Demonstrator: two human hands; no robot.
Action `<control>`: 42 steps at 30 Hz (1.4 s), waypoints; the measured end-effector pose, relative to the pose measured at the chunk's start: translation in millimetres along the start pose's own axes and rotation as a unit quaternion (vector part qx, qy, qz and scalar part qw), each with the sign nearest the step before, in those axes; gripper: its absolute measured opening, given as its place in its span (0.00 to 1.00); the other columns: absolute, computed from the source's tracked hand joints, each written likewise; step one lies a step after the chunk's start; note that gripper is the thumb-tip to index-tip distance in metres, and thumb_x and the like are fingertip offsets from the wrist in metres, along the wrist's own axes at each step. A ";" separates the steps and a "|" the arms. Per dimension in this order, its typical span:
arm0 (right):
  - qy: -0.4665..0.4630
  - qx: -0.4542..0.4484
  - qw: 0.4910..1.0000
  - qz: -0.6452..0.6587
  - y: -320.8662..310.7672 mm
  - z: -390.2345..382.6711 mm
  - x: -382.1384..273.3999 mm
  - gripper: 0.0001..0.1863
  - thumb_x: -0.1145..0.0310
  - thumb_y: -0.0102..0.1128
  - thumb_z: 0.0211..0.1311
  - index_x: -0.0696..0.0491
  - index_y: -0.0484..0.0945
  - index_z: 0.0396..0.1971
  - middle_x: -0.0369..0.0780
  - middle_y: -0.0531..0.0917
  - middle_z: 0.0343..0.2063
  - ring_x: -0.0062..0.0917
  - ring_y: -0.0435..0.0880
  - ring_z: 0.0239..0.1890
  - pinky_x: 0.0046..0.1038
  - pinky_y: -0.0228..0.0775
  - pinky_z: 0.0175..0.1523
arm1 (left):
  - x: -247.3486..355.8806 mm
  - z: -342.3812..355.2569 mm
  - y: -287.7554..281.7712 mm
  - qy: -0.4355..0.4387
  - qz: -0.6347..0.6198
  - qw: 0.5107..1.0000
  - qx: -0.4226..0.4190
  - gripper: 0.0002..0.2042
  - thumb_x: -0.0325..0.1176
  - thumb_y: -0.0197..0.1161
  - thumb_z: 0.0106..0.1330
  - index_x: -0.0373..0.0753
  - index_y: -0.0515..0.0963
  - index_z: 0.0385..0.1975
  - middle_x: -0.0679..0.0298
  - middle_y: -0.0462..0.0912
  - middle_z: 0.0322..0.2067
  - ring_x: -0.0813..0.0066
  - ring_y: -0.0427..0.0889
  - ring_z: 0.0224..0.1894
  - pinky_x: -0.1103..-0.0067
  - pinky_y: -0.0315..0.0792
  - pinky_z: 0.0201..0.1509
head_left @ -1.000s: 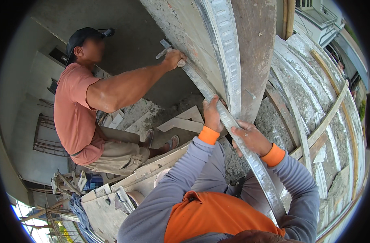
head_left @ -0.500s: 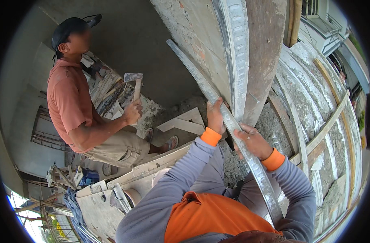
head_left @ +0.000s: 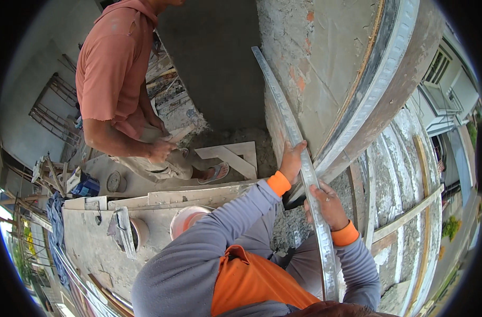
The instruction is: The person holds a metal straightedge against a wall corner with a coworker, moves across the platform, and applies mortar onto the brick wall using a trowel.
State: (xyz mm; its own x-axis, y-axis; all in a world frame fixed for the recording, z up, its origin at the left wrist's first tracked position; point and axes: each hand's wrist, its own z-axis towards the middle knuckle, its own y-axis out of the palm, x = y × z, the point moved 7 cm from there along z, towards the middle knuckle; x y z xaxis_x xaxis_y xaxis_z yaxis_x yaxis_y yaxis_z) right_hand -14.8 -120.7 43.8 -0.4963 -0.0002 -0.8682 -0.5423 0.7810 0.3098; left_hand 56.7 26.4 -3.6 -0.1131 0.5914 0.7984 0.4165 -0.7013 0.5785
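My left hand [head_left: 293,161] grips a long, pale, dimpled metal strip [head_left: 278,92], which runs up along a rough plastered wall [head_left: 317,63]. Lower down, my right hand [head_left: 328,207] is closed round that same strip. A second metal strip [head_left: 389,63] lines the column's edge beside a weathered board [head_left: 419,45]. At the left, a co-worker in a salmon shirt [head_left: 111,79] has both hands low, one on a wooden handle [head_left: 180,134]; what is at its other end is unclear.
Cut board pieces [head_left: 225,153] lie below the wall. A pink-rimmed bucket [head_left: 183,219], a float [head_left: 126,235] on another bucket and a blue container [head_left: 84,186] sit at left. A curved ledge with wooden battens [head_left: 407,214] drops away at right, above a street.
The co-worker has let go of the strip and lowered the hammer seen earlier. The view has swung, moving the column rightward in the picture. Both my hands still grip the strip.
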 end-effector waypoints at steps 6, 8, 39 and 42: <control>-0.001 0.003 1.000 -0.015 0.5 0.1 -0.6 0.11 0.63 0.47 0.68 0.55 0.71 0.43 0.38 0.75 0.16 0.23 0.74 0.10 0.23 0.66 0.16 | -8.2 4.4 -6.2 -0.007 0.001 1.000 0.015 0.09 0.36 0.58 0.63 0.44 0.66 0.36 0.66 0.72 0.21 0.76 0.72 0.20 0.77 0.67 0.22; -0.002 -0.009 1.000 -0.013 1.9 0.6 -2.0 0.11 0.64 0.47 0.68 0.54 0.71 0.43 0.38 0.76 0.16 0.23 0.74 0.10 0.23 0.67 0.16 | -7.0 6.8 -6.7 0.011 0.011 1.000 0.018 0.10 0.36 0.58 0.62 0.44 0.65 0.37 0.65 0.72 0.21 0.76 0.72 0.20 0.78 0.68 0.22; 0.021 0.019 0.999 -0.017 -1.5 1.7 -0.6 0.13 0.62 0.49 0.67 0.54 0.71 0.44 0.38 0.76 0.16 0.23 0.74 0.09 0.22 0.66 0.15 | 10.5 16.2 -4.3 -0.001 0.031 0.999 0.024 0.10 0.36 0.57 0.63 0.38 0.70 0.37 0.63 0.75 0.26 0.74 0.74 0.26 0.75 0.70 0.30; 0.033 0.004 0.999 -0.002 0.2 0.2 -1.6 0.14 0.62 0.50 0.67 0.54 0.70 0.47 0.38 0.77 0.16 0.23 0.74 0.10 0.22 0.66 0.15 | 4.0 23.5 -4.0 -0.025 0.033 0.999 0.032 0.08 0.36 0.57 0.64 0.40 0.70 0.35 0.63 0.75 0.21 0.73 0.73 0.19 0.74 0.70 0.22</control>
State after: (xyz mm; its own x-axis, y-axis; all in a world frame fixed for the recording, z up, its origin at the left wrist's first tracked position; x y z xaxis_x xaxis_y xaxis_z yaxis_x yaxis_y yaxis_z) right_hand -13.9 -120.4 45.2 -0.5385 -0.0438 -0.8415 -0.5389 0.7856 0.3040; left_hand 75.8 40.9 -6.6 -0.0394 0.5655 0.8238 0.4782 -0.7132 0.5125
